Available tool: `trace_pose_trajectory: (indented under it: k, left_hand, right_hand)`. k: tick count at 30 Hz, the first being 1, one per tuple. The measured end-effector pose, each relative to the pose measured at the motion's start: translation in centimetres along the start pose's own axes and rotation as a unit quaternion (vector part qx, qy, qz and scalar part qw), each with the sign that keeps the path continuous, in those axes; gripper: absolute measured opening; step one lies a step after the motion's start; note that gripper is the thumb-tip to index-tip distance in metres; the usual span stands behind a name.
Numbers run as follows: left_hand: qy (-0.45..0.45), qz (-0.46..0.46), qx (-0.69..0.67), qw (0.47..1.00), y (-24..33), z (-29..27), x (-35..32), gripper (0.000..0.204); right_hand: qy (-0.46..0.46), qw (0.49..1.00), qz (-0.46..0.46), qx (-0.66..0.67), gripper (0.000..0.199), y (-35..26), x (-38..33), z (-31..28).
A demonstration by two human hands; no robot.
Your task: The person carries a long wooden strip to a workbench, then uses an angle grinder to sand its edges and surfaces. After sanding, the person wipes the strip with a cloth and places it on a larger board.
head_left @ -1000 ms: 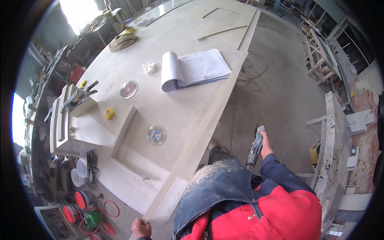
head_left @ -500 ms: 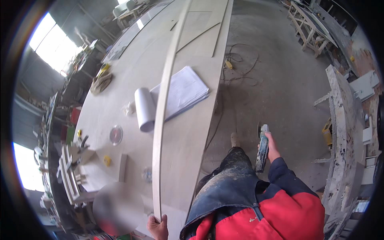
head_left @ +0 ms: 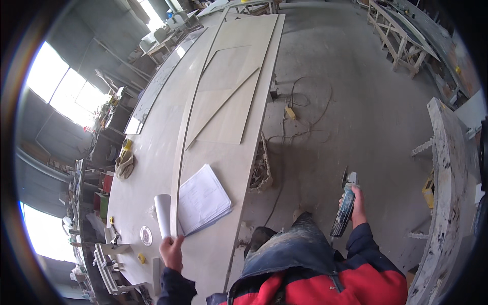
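My left hand (head_left: 172,252) is closed on the near end of a long, narrow pale strip (head_left: 181,142) that runs far along the big table. Beneath the strip lie a stack of white paper sheets (head_left: 204,200) and a paper roll (head_left: 162,215), both beside that hand. Over the floor to the table's right, my right hand (head_left: 359,206) grips an angle grinder (head_left: 343,211). The grinder points forward, its thin disc seen edge-on. Whether the disc is spinning cannot be told.
Thin sheets and a dark diagonal strip (head_left: 223,108) lie farther along the table (head_left: 137,188). A loose disc (head_left: 146,235), a yellow tape measure (head_left: 142,258) and a cloth (head_left: 124,165) sit left. A cable with a yellow box (head_left: 290,113) crosses the floor. A scuffed slab (head_left: 445,203) stands right.
My left hand has moved forward to beside the papers, carrying the strip away from me along the table. The view has tilted up. The grinder stays in my right hand.
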State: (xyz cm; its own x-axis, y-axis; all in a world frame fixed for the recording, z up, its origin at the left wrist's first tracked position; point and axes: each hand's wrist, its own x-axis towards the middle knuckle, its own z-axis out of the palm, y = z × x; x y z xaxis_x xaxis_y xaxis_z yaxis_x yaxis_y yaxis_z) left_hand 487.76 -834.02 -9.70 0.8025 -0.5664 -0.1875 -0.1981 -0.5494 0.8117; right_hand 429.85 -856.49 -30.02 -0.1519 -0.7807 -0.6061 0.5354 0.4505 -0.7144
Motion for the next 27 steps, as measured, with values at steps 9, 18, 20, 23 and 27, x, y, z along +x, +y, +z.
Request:
trace_pose_trajectory:
  k: [9, 18, 20, 23, 27]
  left_hand:
    - [0.020, 0.133, 0.150, 0.979, 6.9, 11.4, 21.5, 0.050]
    - [0.005, 0.171, 0.208, 0.963, 13.7, 26.0, 40.2, 0.050]
    - [-0.013, 0.175, 0.230, 0.957, 13.7, 28.3, 43.4, 0.051]
    - [-0.033, 0.175, 0.204, 0.963, 15.7, 31.6, 46.3, 0.053]
    - [-0.050, 0.183, 0.214, 0.958, 16.1, 34.2, 49.0, 0.052]
  right_hand:
    - [0.021, 0.995, -0.093, -0.003, 0.046, -5.1, 0.9, -0.3]
    - [0.116, 0.979, -0.165, -0.001, 0.048, -9.0, 3.3, 3.1]
    - [0.128, 0.976, -0.178, -0.011, 0.047, -10.8, 4.1, 4.8]
    - [0.138, 0.971, -0.197, 0.013, 0.045, -13.1, 5.0, 7.4]
    - [0.158, 0.972, -0.171, -0.004, 0.043, -13.7, 7.0, 9.0]
